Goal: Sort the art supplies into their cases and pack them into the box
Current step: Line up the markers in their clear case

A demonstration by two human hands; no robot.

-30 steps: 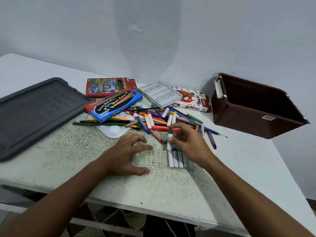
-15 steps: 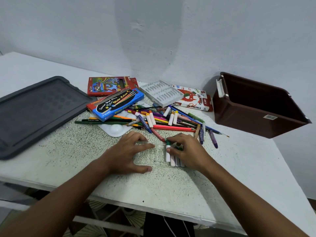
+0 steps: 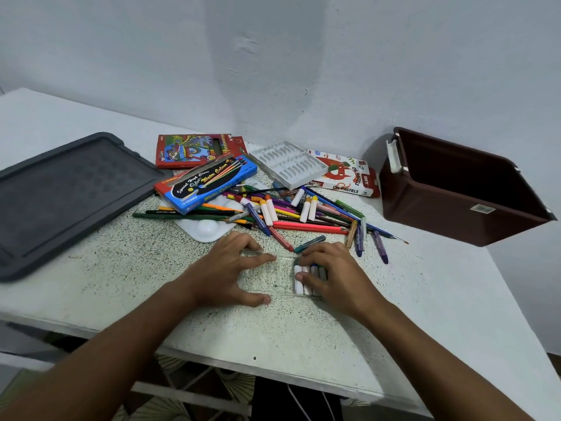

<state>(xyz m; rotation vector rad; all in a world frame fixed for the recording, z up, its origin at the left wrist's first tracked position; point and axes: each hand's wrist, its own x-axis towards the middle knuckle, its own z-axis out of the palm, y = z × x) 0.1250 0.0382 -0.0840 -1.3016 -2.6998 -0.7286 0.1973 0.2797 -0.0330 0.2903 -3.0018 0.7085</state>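
Left hand [image 3: 226, 268] spread on a clear plastic marker case [image 3: 273, 276] on the speckled white desk [image 3: 121, 268], right hand [image 3: 331, 275] pressing white-barrelled markers [image 3: 299, 279] into it. Open brown plastic box [image 3: 455, 189] sits far right.

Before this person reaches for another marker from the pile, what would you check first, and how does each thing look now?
1. Clear case steadied by left hand: ok.
2. Markers in the case lying side by side: ok; right hand rests on them.
3. Free room in the case: ok, left part bare.
4. Right hand free to pick: cannot tell, fingers cover the markers.
5. Loose marker pile within reach: ok.
6. Brown box open for packing: ok.
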